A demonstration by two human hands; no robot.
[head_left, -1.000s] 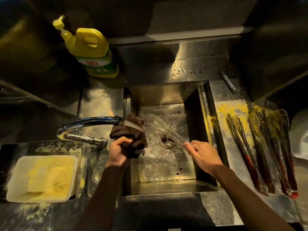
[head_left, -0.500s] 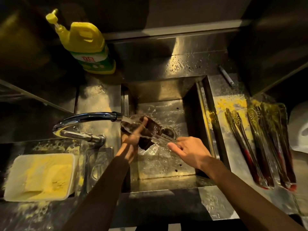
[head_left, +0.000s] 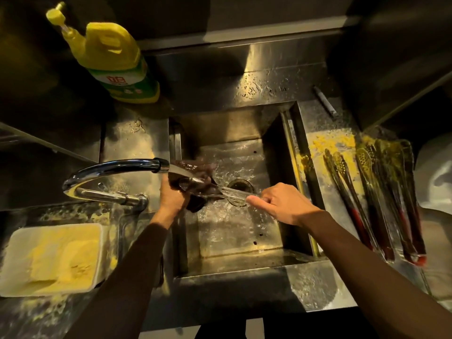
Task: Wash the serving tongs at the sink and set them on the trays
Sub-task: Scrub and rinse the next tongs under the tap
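Commercial kitchen, steel sink [head_left: 276, 123], swivel faucet [head_left: 110, 171], detergent jug [head_left: 115, 57], serving tongs [head_left: 374, 196]

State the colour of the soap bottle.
Yellow bottle, green at its base; head view.

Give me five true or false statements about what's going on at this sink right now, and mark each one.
1. Water runs from the tap. True.
2. The left hand holds a dark cloth against the tongs. True.
3. The right hand rests empty on the counter. False: the right hand holds the tongs' other end over the sink.
4. The yellow bottle lies in the sink. False: the bottle stands on the counter behind the tap.
5. Other tongs lie to the right of the sink. True.
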